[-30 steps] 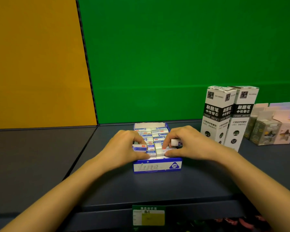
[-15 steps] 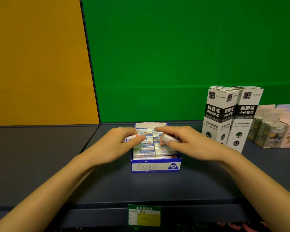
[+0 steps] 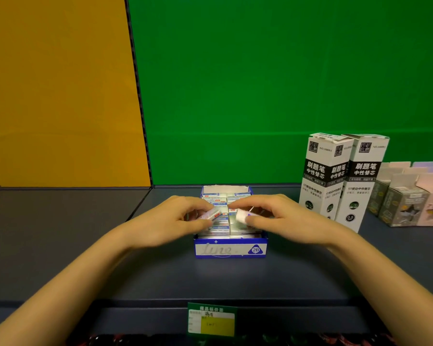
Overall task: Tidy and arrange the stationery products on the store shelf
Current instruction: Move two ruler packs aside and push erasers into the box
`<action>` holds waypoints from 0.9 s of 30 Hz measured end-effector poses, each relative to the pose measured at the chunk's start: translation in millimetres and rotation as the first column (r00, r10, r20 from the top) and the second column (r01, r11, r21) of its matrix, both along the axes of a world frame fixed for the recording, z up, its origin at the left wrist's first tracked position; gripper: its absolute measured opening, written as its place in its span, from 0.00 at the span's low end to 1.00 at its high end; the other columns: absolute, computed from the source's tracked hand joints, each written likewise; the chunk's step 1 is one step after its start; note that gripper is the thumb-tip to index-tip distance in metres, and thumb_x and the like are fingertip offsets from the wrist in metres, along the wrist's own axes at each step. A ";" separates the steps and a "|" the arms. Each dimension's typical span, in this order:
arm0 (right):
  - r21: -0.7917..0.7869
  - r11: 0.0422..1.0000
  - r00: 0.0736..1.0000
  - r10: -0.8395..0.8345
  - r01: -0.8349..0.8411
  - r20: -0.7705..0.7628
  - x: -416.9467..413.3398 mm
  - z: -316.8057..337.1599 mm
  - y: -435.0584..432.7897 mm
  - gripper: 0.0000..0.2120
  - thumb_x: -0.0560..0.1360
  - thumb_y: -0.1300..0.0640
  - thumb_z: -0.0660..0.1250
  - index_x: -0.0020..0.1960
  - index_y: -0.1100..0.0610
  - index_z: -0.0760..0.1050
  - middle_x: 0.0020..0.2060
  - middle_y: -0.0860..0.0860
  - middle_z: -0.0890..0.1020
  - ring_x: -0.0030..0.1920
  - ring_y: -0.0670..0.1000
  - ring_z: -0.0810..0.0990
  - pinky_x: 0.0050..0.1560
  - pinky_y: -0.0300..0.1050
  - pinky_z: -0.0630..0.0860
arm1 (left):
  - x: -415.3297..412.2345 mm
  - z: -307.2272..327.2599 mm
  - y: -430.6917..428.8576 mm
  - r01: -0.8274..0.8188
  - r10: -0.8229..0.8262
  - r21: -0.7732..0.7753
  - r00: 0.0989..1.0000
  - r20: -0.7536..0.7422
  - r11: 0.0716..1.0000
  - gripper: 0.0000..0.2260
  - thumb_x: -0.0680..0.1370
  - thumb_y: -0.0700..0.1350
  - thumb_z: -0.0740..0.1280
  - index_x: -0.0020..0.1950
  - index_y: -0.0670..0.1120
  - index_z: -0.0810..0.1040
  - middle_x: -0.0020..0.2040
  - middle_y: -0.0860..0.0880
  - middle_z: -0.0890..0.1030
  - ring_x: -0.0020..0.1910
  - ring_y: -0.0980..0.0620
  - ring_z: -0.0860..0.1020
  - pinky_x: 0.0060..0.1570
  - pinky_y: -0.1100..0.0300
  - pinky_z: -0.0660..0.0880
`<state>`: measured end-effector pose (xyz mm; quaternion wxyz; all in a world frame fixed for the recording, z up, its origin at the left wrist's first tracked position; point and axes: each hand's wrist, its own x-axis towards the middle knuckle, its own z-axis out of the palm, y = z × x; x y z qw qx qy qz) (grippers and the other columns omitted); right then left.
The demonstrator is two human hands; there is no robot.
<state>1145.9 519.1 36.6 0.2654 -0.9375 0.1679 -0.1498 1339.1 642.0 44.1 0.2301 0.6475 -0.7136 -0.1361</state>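
A blue and white display box [image 3: 230, 249] marked 2B stands on the dark shelf [image 3: 160, 278], filled with rows of small wrapped erasers [image 3: 239, 195]. My left hand [image 3: 175, 221] hovers over the box's left side and pinches one eraser [image 3: 210, 214] between thumb and fingers. Over the right side, my right hand [image 3: 280, 218] pinches another eraser [image 3: 241, 216], white end toward me. Both erasers are lifted above the packed rows. My hands hide the middle of the box.
Two tall white and black refill boxes [image 3: 340, 181] stand upright just right of my right hand. Small grey and pink cartons [image 3: 410, 196] sit further right. A green price tag [image 3: 211, 319] hangs on the shelf's front edge. Green and orange panels back the shelf.
Both hands have risen from the front rows of the box, each lifting an eraser clear of the pack and bringing it toward the box's middle.
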 end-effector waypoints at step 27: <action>0.076 0.997 0.974 0.035 -0.018 -0.224 17.8 15.8 -5.2 0.11 0.69 0.65 0.69 0.40 0.49 0.76 0.33 0.45 0.78 0.29 0.36 0.76 0.34 0.28 0.72 | 1.8 -3.6 -8.0 -0.044 0.048 0.044 0.994 -0.103 0.998 0.14 0.72 0.44 0.70 0.57 0.47 0.81 0.49 0.58 0.77 0.54 0.54 0.77 0.47 0.64 0.78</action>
